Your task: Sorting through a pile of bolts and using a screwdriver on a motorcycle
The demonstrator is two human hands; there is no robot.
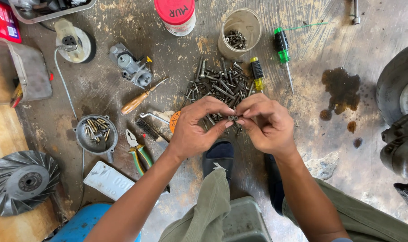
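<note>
I see my left hand (196, 130) and right hand (263, 125) brought together, fingertips pinched on one small metal fastener (232, 118) held between them, just above the near edge of a heap of loose bolts (222, 84) on the stained concrete floor (347, 54). Beyond the hands, past the heap, stands a white tub with a red lid (176, 14) bearing dark lettering, and beside it a clear plastic jar (239, 32) with more bolts in its bottom. An orange round label (174, 121) peeks out from just behind my left hand. Far up to the left a red printed package (2, 19) lies at the frame corner, and below my left forearm a white number plate (109, 180) lies flat. Right of the jar lies a green-handled screwdriver (282, 49); a yellow-and-black one (257, 74) touches the heap. Left of my left hand I see green-handled pliers (137, 150), a wire brush (151, 131), a wooden-handled screwdriver (140, 99), a carburettor (131, 66) and a metal bowl of screws (96, 133). Nothing lies between my hands and the heap.
</note>
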